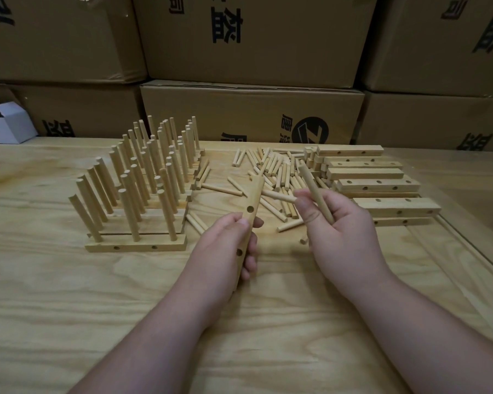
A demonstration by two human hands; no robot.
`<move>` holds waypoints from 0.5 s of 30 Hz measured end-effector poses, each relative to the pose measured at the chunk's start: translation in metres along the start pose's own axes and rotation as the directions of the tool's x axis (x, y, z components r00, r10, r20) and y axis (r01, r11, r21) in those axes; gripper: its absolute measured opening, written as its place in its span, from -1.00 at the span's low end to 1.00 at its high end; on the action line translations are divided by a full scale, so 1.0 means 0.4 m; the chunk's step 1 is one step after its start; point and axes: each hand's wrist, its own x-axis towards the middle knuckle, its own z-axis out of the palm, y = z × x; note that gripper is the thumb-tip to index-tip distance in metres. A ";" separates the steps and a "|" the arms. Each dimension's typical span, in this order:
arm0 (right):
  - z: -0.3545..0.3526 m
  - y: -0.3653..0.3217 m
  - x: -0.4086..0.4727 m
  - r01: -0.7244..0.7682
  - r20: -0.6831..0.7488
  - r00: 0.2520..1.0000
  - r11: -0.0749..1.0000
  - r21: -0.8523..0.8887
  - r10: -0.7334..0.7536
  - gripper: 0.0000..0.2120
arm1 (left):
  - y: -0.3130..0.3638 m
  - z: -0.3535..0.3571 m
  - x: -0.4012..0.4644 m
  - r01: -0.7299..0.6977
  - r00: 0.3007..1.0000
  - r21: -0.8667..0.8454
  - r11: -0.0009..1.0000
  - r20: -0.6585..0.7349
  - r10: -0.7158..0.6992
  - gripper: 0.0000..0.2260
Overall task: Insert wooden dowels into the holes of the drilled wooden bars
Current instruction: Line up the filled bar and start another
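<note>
Brown cardboard cartons (251, 109) stacked behind the table (69, 294) bore large black Chinese characters, cut off and partly upside down, and one showed a round black logo (310, 129). Left of the cartons sat a small white box (7, 125), flaps open, its contents hidden. On the pale, strongly grained table, the left hand (225, 251) curled around a square-edged drilled bar (249, 220), held slanted above the table with round holes showing. The right hand (342, 226) pinched a smooth round dowel (315, 191) just right of that bar. Behind both lay a pile of loose dowels (273, 172); right of the pile, stacked empty bars (376, 183); left of it, finished bars (137, 243) bristling with upright dowels.
</note>
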 end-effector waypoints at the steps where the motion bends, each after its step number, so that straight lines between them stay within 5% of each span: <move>1: 0.001 0.000 0.000 0.001 0.006 1.000 1.000 0.001 -0.001 -0.91 | -0.002 0.000 0.004 0.008 1.000 -0.011 1.000 -0.017 -0.009 -0.72; 4: 0.002 -0.001 -0.003 0.004 0.005 1.000 0.999 0.032 -0.005 -0.69 | -0.003 -0.005 0.010 0.016 0.997 -0.103 0.995 -0.076 -0.024 -0.71; 12: 0.010 0.001 -0.020 0.098 0.138 0.986 0.995 -0.024 -0.093 -0.54 | -0.004 -0.015 0.013 -0.060 0.993 -0.189 0.980 -0.115 0.039 -0.63; 15: 0.008 0.003 -0.027 0.046 0.239 0.970 0.998 -0.033 -0.037 -0.70 | -0.007 -0.015 0.014 -0.065 0.993 -0.181 0.981 -0.113 0.045 -0.64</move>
